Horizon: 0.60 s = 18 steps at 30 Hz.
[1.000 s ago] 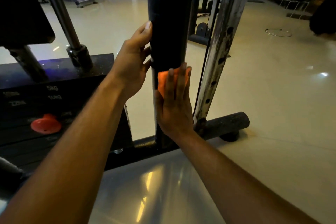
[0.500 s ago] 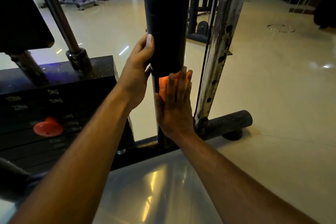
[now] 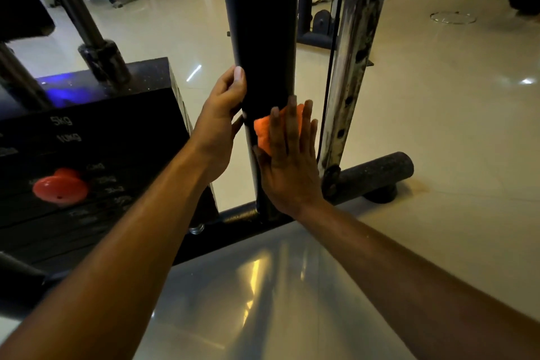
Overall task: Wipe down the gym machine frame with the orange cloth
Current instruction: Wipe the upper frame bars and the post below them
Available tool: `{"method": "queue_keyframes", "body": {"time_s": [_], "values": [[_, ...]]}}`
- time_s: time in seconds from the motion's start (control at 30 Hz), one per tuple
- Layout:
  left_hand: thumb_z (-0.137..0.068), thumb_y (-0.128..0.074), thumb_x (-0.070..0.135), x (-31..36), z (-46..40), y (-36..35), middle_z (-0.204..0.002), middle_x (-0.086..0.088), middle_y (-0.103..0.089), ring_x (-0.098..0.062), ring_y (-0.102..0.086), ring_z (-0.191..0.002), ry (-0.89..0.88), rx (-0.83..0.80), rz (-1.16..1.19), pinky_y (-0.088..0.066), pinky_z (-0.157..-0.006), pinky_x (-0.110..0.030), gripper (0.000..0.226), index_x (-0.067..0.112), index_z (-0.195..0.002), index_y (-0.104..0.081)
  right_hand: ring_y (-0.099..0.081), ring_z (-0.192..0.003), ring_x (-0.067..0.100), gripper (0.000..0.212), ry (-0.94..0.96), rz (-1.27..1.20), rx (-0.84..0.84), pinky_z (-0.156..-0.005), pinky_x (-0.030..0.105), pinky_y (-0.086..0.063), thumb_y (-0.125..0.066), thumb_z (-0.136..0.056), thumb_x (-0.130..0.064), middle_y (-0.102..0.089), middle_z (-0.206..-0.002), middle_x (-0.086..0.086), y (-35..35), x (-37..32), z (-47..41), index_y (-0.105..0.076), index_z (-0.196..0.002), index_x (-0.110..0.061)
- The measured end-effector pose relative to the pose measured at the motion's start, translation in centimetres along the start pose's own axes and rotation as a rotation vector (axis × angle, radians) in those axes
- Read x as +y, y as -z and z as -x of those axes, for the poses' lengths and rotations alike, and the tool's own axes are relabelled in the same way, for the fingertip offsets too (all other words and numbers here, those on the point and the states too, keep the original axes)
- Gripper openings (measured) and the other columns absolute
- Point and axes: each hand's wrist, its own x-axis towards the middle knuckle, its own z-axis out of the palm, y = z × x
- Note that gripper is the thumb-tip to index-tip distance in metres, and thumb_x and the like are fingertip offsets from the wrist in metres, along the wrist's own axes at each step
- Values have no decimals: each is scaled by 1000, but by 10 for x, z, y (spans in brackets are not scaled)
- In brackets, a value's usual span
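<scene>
Arms: two bare forearms, uncovered from the lower frame edge up to the wrists; no sleeve shows on either.
Left hand [image 3: 219,126]: bare, with no glove, ring or band visible; a short, pale thumbnail shows at the top.
Right hand [image 3: 289,164]: bare, seen from the back; no glove, watch or ring visible, and four fingers show side by side.

Dim, warm light; glare streaks on the glossy floor [image 3: 438,126], wide-angle bending at edges.
</scene>
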Motion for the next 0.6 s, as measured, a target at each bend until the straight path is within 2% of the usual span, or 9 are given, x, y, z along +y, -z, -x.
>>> {"method": "queue_keyframes", "body": {"time_s": [0.13, 0.23, 0.33, 0.47, 0.5, 0.6], "values": [[-112, -40, 49, -14, 0, -6, -150, 7, -62, -19, -54, -144, -45, 34, 31, -39, -125, -53, 49, 28, -155, -52, 8, -166, 47, 92, -113, -92, 158, -133, 67, -9, -48, -116, -41, 15, -177, 8, -14, -20, -17, 30, -166, -34], [-106, -46, 49, -18, 4, -8, -147, 4, -65, -21, -56, -141, -58, 57, 58, -40, -124, -53, 55, 24, -154, -55, 5, -166, 50, 96, -49, -42, 71, -130, 69, -14, -52, -115, -38, 9, -179, 9, -26, -3, 22, 28, -167, -30], [-104, -48, 49, -29, 7, -8, -146, 3, -65, -22, -56, -141, -54, 56, 72, -39, -125, -55, 55, 23, -152, -57, 7, -167, 46, 100, -89, -81, 53, -129, 68, -22, -58, -113, -33, 14, -179, 7, -31, 1, 41, 26, -168, -32], [-104, -46, 49, -45, 14, -12, -147, 4, -65, -19, -56, -142, -53, 54, 75, -39, -125, -51, 56, 23, -153, -56, 9, -167, 42, 83, -197, -248, 149, -124, 67, -37, -54, -115, -31, 8, -179, 10, -25, -15, 6, 6, -168, -17], [-105, -45, 48, -47, 15, -13, -148, 5, -65, -18, -56, -142, -53, 55, 75, -39, -126, -51, 56, 24, -154, -55, 8, -167, 43, 82, -199, -242, 161, -124, 67, -37, -54, -115, -32, 6, -178, 11, -27, -14, 6, 7, -168, -17], [-103, -45, 50, -50, 15, -11, -151, 3, -63, -21, -53, -145, -54, 48, 68, -36, -127, -54, 58, 24, -154, -55, 8, -167, 46, 97, -137, -112, 70, -131, 64, -25, -53, -115, -36, 6, -178, 18, -41, 1, 40, 28, -167, -32]]}}
